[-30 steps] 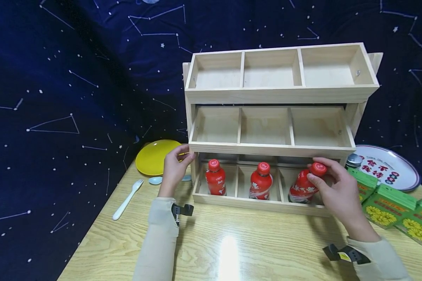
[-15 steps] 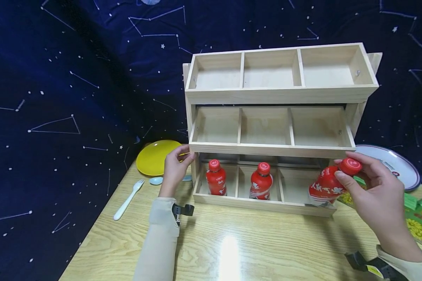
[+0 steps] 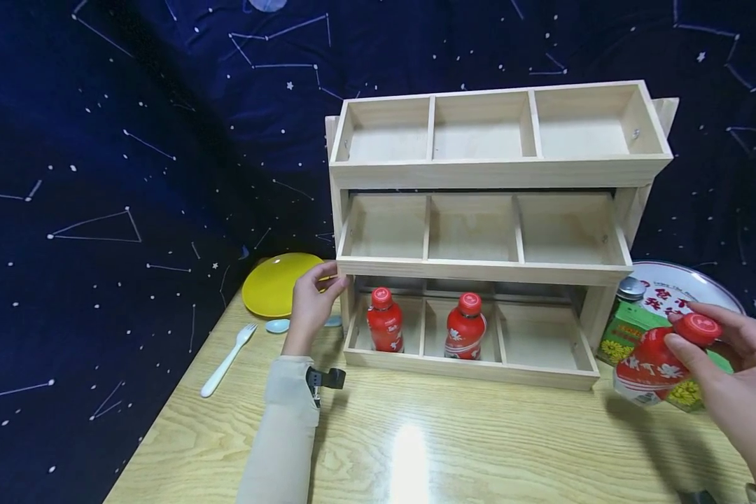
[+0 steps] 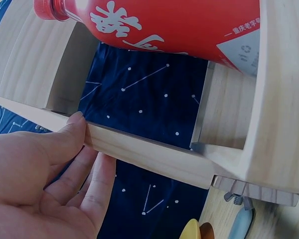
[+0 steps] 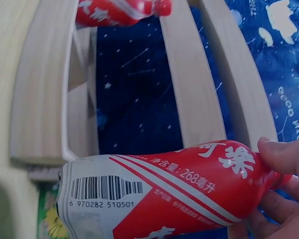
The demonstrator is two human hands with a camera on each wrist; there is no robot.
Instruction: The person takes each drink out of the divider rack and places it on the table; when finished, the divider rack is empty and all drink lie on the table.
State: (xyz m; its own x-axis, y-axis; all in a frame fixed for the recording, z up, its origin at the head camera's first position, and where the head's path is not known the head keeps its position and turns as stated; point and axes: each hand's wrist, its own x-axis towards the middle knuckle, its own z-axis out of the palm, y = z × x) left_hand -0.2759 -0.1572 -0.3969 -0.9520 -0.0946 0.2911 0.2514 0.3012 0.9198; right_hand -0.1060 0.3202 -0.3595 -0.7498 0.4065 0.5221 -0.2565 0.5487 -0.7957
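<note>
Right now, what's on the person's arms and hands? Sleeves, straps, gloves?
Both hands are bare, no gloves or rings visible. The left hand comes out of a cream long sleeve with a small black clip-like mount at the wrist. The right hand shows only a sliver of cream cuff at the frame's bottom edge.

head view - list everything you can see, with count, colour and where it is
wooden rack: 1, pale wood, three tiers, back of table
red bottles in rack: 2, red, bottom tier, left and middle compartments
held red bottle: 1, red with white base, tilted, right of rack above table
green cartons: at least 1, green with yellow flowers, right of rack, partly hidden
round tray: 1, white with print, far right
yellow plate: 1, left of rack
fork: 1, white, left on table
spoon: 1, pale blue, by plate
table: 1, light wood
left hand: touches rack's left end
right hand: holds bottle near cap
</note>
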